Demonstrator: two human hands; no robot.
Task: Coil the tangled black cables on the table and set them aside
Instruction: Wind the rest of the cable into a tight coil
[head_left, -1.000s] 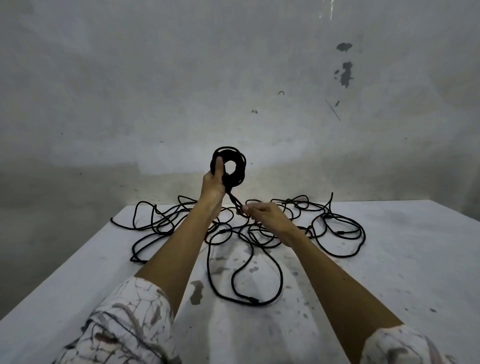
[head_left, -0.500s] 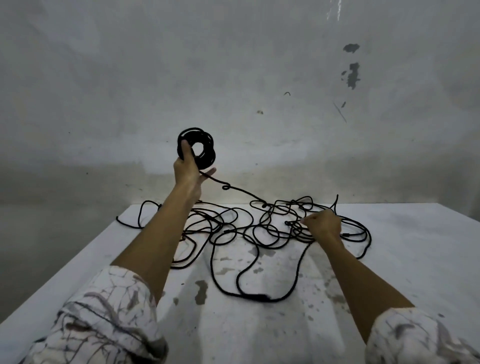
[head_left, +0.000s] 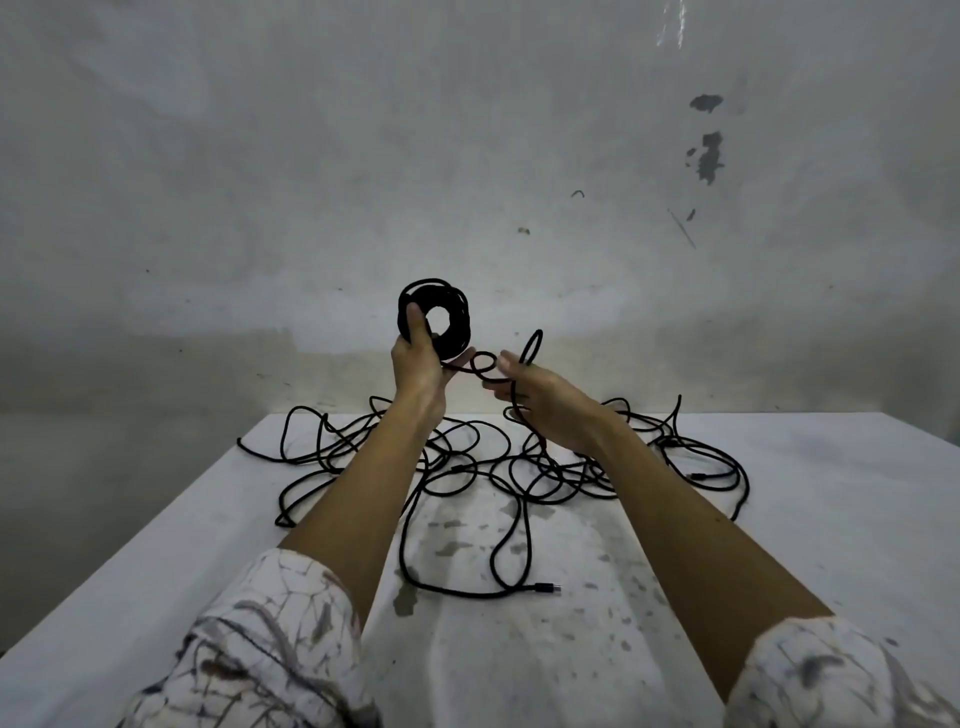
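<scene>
My left hand is raised above the table and grips a small round coil of black cable, thumb pressed on its left side. A free strand curls in a small loop from the coil over to my right hand, which holds it loosely, a taller loop standing above the fingers. From that hand the strand drops to the tangled black cables spread on the white table. One cable end with a plug lies nearest me.
The table's surface is stained with grey paint spots. A grey, marked wall stands just behind the table's far edge. Patterned sleeves cover both my upper forearms at the bottom of the view.
My right hand has risen from the tangle on the table to beside the coil, carrying a loop of cable. My left hand with the coil has shifted right toward it.
</scene>
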